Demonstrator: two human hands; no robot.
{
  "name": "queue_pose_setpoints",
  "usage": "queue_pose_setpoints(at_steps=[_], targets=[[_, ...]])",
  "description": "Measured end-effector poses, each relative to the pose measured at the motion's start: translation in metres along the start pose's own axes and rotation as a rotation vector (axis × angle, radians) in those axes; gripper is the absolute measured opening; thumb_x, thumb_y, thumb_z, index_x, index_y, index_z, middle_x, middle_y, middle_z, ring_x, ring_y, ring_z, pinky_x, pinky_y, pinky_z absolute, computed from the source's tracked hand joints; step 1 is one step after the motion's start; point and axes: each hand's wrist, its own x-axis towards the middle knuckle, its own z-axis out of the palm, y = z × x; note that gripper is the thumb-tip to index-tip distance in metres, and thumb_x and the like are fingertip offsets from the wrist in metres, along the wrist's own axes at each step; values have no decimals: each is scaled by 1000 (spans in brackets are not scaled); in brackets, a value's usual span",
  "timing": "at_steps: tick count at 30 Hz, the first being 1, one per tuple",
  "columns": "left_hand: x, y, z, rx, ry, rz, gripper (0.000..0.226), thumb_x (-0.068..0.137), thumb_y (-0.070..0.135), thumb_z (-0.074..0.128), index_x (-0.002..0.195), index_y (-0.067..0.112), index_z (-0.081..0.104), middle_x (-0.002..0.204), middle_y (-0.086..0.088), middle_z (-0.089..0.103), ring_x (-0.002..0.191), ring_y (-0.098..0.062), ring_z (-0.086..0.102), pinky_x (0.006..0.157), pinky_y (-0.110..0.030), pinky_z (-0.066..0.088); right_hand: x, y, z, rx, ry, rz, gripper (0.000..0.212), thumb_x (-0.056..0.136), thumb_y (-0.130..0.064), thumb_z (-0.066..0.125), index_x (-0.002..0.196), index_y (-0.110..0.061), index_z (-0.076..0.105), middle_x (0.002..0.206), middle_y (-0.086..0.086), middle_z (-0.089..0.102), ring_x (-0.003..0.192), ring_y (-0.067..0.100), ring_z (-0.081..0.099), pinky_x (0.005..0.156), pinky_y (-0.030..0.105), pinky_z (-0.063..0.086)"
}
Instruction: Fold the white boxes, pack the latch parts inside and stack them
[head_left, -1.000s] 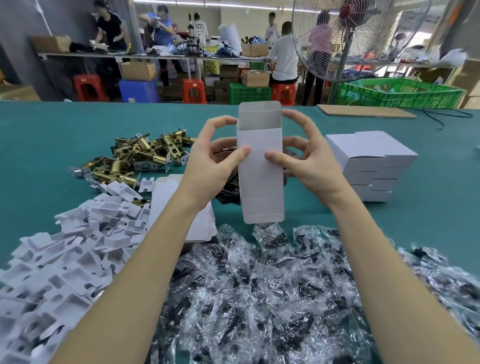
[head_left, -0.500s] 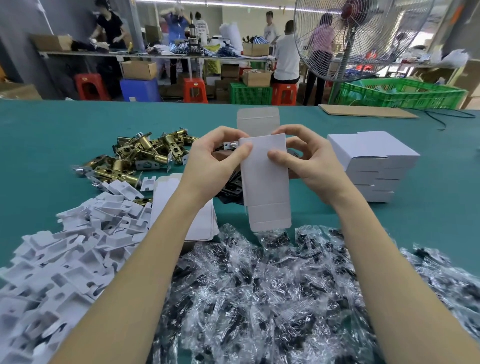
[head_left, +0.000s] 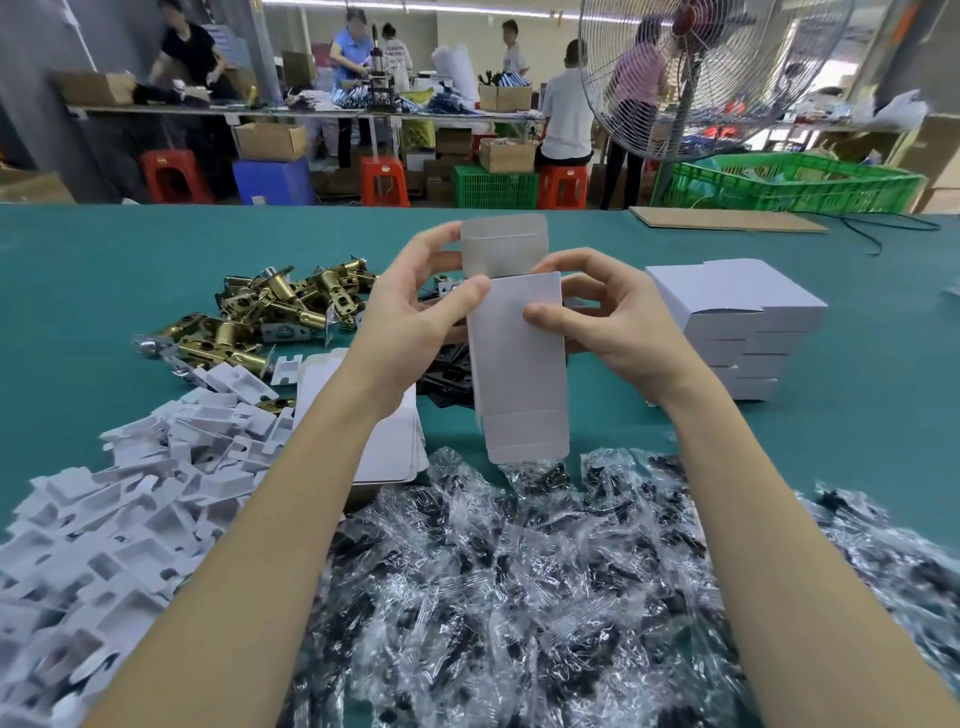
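Observation:
I hold a white box (head_left: 519, 374) upright over the middle of the table, its top flap raised and its bottom end open. My left hand (head_left: 410, 322) grips its left edge, thumb on the front face. On the other side, my right hand (head_left: 608, 322) holds the right edge, thumb on the front and fingers curled over the top. Brass latch parts (head_left: 260, 312) lie in a heap at the left. A stack of folded white boxes (head_left: 737, 322) stands at the right.
White cardboard inserts (head_left: 119, 509) are piled at the near left, beside flat box blanks (head_left: 384, 447). Clear bags of dark screws (head_left: 519, 597) cover the near edge. Black plates (head_left: 447, 374) lie behind the box. A fan (head_left: 691, 78) and green crate (head_left: 789, 182) stand behind the table.
The box has been pushed from flat into a tube and lowered a little. My right fingers have curled over its top edge, and the top flap now stands up behind them.

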Motion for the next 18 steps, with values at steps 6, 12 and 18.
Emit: queue_pose_setpoints(at_steps=[6, 12, 18], targets=[[1, 3, -3, -99, -83, -59, 34, 97, 3, 63, 121, 26, 56, 126, -5, 66, 111, -24, 68, 83, -37, 57, 0, -3, 0, -4, -37, -9, 24, 87, -13, 81, 97, -32, 70, 90, -6, 75, 83, 19, 72, 71, 36, 60], [2, 7, 1, -142, -18, -65, 17, 102, 12, 59, 113, 25, 56, 105, 3, 75, 81, -13, 68, 66, -26, 55, -1, -8, 0, 7, -84, 7, 23, 86, -16, 82, 100, -31, 69, 96, -2, 76, 82, 17, 72, 65, 27, 56], [2, 13, 4, -117, 109, -69, 28, 97, 1, 62, 106, 25, 73, 93, 7, 78, 75, -12, 71, 60, -24, 56, -1, -13, 2, -3, -115, 17, 24, 87, -18, 81, 104, -29, 68, 97, 2, 77, 82, 15, 71, 61, 23, 53]])
